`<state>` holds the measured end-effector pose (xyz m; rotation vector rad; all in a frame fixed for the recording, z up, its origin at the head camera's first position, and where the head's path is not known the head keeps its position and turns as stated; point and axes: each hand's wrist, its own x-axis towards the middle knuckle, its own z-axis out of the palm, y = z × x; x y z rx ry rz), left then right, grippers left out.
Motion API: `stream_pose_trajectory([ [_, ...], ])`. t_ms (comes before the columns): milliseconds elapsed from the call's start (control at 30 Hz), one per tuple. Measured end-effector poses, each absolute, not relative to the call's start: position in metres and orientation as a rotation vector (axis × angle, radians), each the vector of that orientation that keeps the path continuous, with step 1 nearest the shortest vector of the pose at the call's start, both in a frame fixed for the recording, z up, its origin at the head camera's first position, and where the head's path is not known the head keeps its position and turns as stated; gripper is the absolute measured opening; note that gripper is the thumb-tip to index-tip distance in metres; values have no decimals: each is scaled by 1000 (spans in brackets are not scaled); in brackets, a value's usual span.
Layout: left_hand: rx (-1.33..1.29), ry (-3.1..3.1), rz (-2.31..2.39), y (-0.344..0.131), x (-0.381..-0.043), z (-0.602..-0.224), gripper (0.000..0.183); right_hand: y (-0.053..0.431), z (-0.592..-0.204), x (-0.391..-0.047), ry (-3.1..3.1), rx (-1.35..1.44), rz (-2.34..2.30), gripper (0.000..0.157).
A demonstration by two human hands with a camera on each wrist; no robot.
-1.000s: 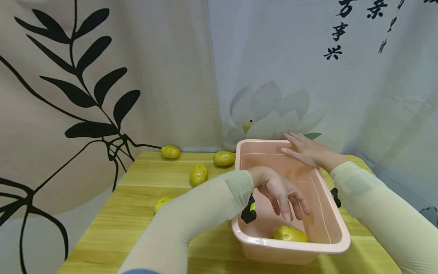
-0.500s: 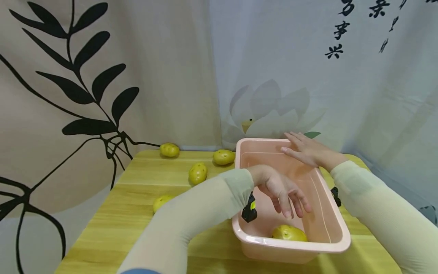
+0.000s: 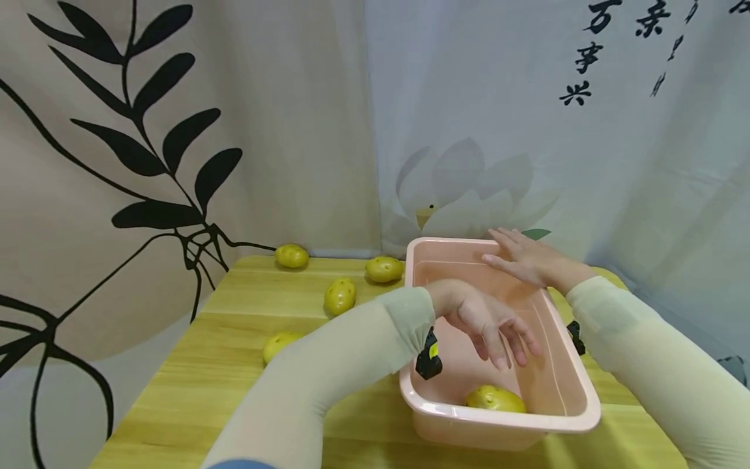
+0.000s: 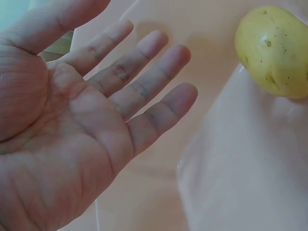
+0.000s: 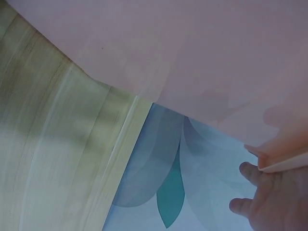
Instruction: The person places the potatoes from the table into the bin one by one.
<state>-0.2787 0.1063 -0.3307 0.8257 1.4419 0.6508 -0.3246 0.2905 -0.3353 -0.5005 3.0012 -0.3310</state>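
A pink plastic basin (image 3: 562, 365) stands on the table, and one yellow potato (image 3: 495, 398) lies in it at the near end. My left hand (image 3: 489, 322) hangs over the basin's inside with relaxed, spread fingers and holds nothing. In the left wrist view its palm shows bare, with the potato (image 4: 274, 52) a short way off the fingertips. My right hand (image 3: 530, 259) rests on the basin's far right corner, fingers straight over the rim and thumb apart. From the right wrist, part of that hand (image 5: 279, 199) shows at the basin's rim.
Several more potatoes lie left of the basin: one at the back left (image 3: 291, 256), one by the basin's far left corner (image 3: 383, 269), others nearer my left sleeve (image 3: 363, 345). Behind the wooden table (image 3: 234, 339) hangs a printed curtain (image 3: 305, 130).
My left hand has shifted slightly right and up over the basin, its fingers still loose. The right hand, the basin and the potatoes keep their places; the head view sways a little.
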Motion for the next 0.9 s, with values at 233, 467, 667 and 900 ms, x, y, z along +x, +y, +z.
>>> stream_pose_trajectory([
  [233, 844, 1475, 667, 103, -276, -326, 53, 290, -335, -323, 2999, -509, -349, 80],
  [467, 846, 1499, 662, 100, -272, -322, 53, 292, -336, -324, 3001, -510, -355, 81],
  [667, 860, 1501, 671, 98, -270, -315, 54, 291, -334, -322, 2995, -491, -351, 82],
  [900, 885, 1512, 653, 96, -260, -305, 56, 291, -332, -320, 2981, -498, -370, 82],
])
